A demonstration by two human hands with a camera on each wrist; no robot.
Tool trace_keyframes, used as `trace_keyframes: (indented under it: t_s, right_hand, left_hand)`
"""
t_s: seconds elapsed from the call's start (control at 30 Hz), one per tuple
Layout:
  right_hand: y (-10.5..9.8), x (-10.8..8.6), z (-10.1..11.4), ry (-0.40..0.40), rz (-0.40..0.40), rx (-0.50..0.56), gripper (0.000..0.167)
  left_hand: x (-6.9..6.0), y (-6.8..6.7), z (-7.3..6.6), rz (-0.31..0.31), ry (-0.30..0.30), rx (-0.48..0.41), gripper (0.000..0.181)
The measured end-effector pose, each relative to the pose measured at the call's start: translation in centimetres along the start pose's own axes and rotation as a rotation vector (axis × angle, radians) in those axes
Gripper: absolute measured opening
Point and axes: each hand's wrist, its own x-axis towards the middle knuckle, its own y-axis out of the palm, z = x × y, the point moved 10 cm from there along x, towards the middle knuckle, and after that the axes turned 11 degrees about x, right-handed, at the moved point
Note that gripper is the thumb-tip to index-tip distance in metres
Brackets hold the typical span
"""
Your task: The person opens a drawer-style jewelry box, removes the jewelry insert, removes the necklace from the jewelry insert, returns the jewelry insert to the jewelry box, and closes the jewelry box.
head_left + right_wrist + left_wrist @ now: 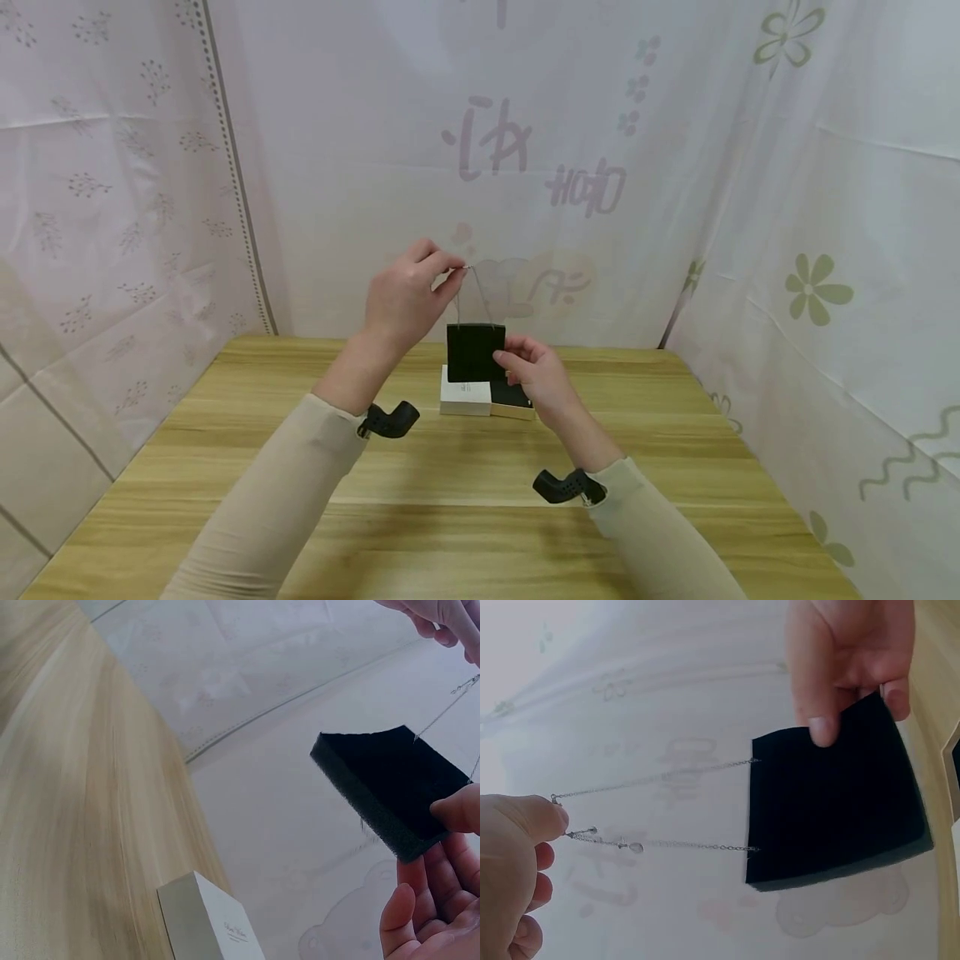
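In the head view my left hand [408, 293] is raised and pinches the clasp end of a thin silver necklace [697, 770] between thumb and index finger. Both strands run down taut to the top edge of a square black foam pad [472, 354]. My right hand [542, 382] grips the pad at its right side, thumb on the front face and fingers behind. The left wrist view shows a small teardrop-shaped tag [636, 847] near the clasp. Pad and necklace hang in the air, above two boxes.
A white box lid [465, 400] with small print lies on the wooden table [450, 517]. Touching its right side is a box base [513, 412] with a dark inside, partly hidden by my right hand. Printed curtains [360, 167] enclose the table's back and sides.
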Motion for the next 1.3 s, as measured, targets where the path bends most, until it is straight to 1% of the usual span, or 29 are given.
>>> trace_keyframes:
  t_s: [0.1,0.33,0.47,0.57,0.83,1.13,1.3]
  right_hand:
    - [-0.1,0.1,-0.2,0.0,0.006,-0.008,0.019]
    - [-0.2,-0.1,-0.5,-0.002,0.007,-0.005,0.018]
    - [-0.1,-0.1,-0.5,-0.005,0.01,0.01,0.017]
    - [-0.1,-0.2,-0.5,-0.007,0.012,0.016,0.018]
    - [-0.1,-0.3,-0.4,-0.001,0.011,-0.004,0.025]
    - [0.2,-0.5,-0.1,0.003,0.016,0.003,0.025]
    - [0.3,-0.5,0.0,0.0,0.019,0.01,0.024]
  left_hand:
    - [0.2,-0.3,0.4,-0.01,-0.011,0.001,0.007]
    - [0.8,-1.2,1.4,-0.058,-0.02,0.009,0.006]
    - [1.1,-1.4,2.1,-0.062,-0.031,0.014,0.006]
    - [1.3,-1.3,2.9,-0.049,-0.05,0.024,0.007]
    - [1.4,-1.1,5.3,0.001,-0.125,0.041,0.009]
    - [1.1,-0.7,7.3,0.058,-0.189,0.08,0.012]
    - [0.9,-0.5,8.2,0.078,-0.221,0.091,0.013]
